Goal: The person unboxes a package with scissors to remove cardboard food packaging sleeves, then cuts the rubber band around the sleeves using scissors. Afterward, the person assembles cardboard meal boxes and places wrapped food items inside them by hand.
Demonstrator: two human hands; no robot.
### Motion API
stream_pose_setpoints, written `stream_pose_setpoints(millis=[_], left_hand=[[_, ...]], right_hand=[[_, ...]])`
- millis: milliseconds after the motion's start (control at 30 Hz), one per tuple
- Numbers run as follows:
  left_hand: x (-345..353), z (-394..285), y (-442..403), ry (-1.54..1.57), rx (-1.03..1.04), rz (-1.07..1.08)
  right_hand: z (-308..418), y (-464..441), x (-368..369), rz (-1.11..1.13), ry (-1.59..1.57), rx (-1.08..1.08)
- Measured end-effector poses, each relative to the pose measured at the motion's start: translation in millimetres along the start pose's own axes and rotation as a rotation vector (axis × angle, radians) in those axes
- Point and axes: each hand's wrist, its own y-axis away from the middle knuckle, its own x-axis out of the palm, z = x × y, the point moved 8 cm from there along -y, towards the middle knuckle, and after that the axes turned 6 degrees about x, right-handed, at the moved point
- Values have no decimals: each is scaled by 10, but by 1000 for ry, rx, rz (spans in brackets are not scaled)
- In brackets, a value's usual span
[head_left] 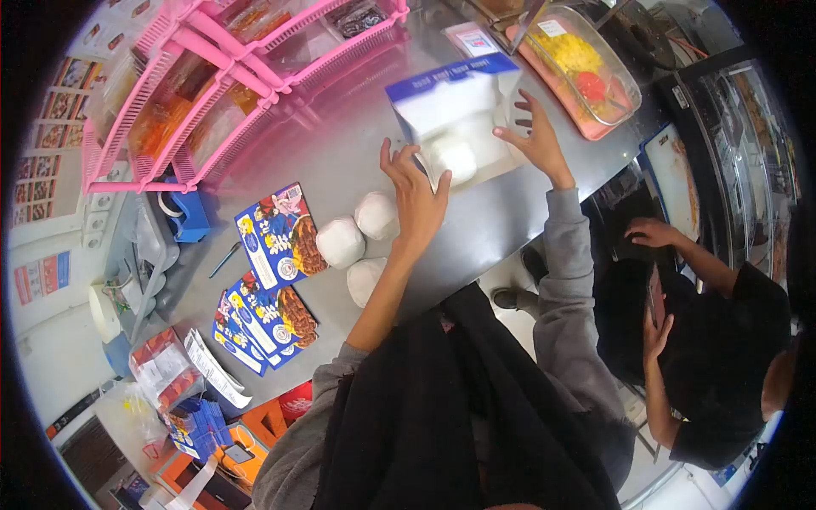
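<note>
A cardboard box with a white inside and a blue-edged raised lid [450,104] stands open on the steel counter. Inside it, at the left, sits a white paper-wrapped round bundle [455,160]. My left hand [416,191] is at the box's left front corner, fingers apart and thumb by the bundle. At the right wall, my right hand [537,140] has its fingers spread and holds nothing. Left of the box lie more white round bundles: one at the back [376,215], one beside it [340,243], and one partly behind my left forearm [364,280].
Flat printed blue cartons [276,234] and a pen [224,260] lie on the counter [476,242]. Pink baskets [246,64] of packets stand at back left, a clear tub of yellow food [582,72] at back right. Another person [697,340] holding a phone is at right.
</note>
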Motion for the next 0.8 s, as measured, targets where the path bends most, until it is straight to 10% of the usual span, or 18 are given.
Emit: stream_pose_setpoints(millis=[167,600,800], left_hand=[[-264,28,-418,260,-37,-218],[-82,945,-897,624,-110,325],[-137,728,-812,518,-203,213]], right_hand=[[364,-252,-91,-6,-3,107],[-90,-931,-2,239,105,2],[-62,-804,20,240,-43,20]])
